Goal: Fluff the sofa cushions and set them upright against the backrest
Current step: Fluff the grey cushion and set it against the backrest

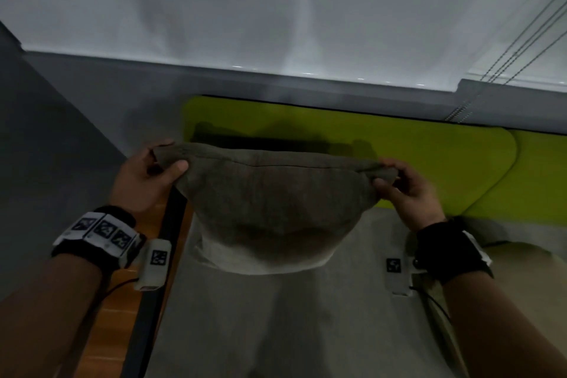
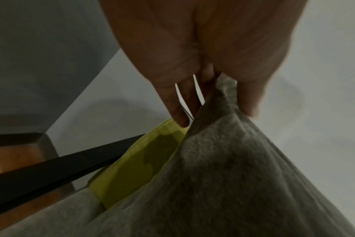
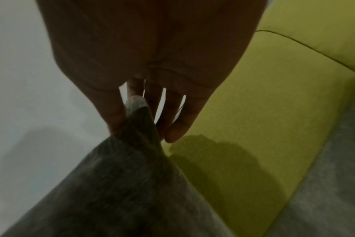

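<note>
A grey-brown cushion (image 1: 273,202) hangs in the air above the grey sofa seat (image 1: 276,316), in front of the lime-green backrest (image 1: 429,163). My left hand (image 1: 159,169) pinches its top left corner and my right hand (image 1: 395,181) pinches its top right corner. In the left wrist view the thumb and fingers of my left hand (image 2: 215,96) clamp the cushion (image 2: 233,176) at its corner tip. In the right wrist view my right hand (image 3: 136,115) nips the cushion (image 3: 121,184) at its other corner, with the green backrest (image 3: 253,112) beside it.
A black frame bar (image 1: 159,270) runs along the sofa's left side, with an orange wooden surface (image 1: 116,301) beyond it. A grey wall (image 1: 92,101) and a white blind (image 1: 276,9) stand behind the sofa. Blind cords (image 1: 515,49) hang at the right.
</note>
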A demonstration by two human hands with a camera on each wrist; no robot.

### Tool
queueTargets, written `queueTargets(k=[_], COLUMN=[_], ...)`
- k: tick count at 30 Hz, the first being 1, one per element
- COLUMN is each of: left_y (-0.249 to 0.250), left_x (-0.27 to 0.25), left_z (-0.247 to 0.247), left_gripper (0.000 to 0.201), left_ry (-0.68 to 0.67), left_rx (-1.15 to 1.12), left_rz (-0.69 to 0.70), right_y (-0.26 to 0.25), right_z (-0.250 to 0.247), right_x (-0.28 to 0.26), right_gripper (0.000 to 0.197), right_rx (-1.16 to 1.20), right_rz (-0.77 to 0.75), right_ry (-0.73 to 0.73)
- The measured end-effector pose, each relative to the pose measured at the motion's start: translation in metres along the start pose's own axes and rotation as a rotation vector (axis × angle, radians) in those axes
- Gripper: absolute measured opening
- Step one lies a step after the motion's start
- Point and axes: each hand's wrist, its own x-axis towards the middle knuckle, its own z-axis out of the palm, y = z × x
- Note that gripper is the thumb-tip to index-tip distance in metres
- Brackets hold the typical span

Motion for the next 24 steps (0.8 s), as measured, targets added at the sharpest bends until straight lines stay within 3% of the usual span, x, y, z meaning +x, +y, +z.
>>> queueTargets(k=[2,4,5,10,12,14,17,21,24], left_y=[0.003,0.01,0.014,0.024,0.015,0.009,0.011,0.013,0.004], left_x=[-0.003,-0.006,-0.007,-0.006,-0.001,0.004,0.013,0.027,0.04], left_z=[0.004,0.007,0.008,0.009,0.01,0.013,0.019,0.014,0.004], left_gripper=[0.023,0.007,0.004,0.006,0.005,0.008,0.017,0.023,0.034], left_ry=[-0.009,0.044,0.073,0.093,0.06,0.044,0.084,0.138,0.106], left_rx=[0.045,0.026,-0.009,-0.009,0.03,0.088,0.157,0.181,0.203], left_rz=[0.005,0.016,0.031,0.037,0.015,-0.001,-0.021,-0.029,-0.054], right_y=[-0.006,-0.009,-0.011,0.001,0.005,0.001,-0.007,-0.022,-0.032], right_z=[-0.01,-0.017,-0.02,-0.024,-0.022,-0.016,-0.008,0.006,0.017], right_x=[0.004,0.012,0.015,0.027,0.03,0.031,0.033,0.043,0.053], right_gripper=[0.033,0.009,0.007,0.05,0.045,0.014,0.003,0.029,0.029], right_rx=[-0.052,-0.005,0.006,0.033,-0.023,-0.173,-0.317,-0.252,-0.186], right_rz=[-0.063,-0.093,-0.095,-0.057,-0.059,-0.077,-0.037,0.027,0.065], right_ry=[-0.004,0.031,0.064,0.124,0.105,0.091,0.183,0.27,0.285])
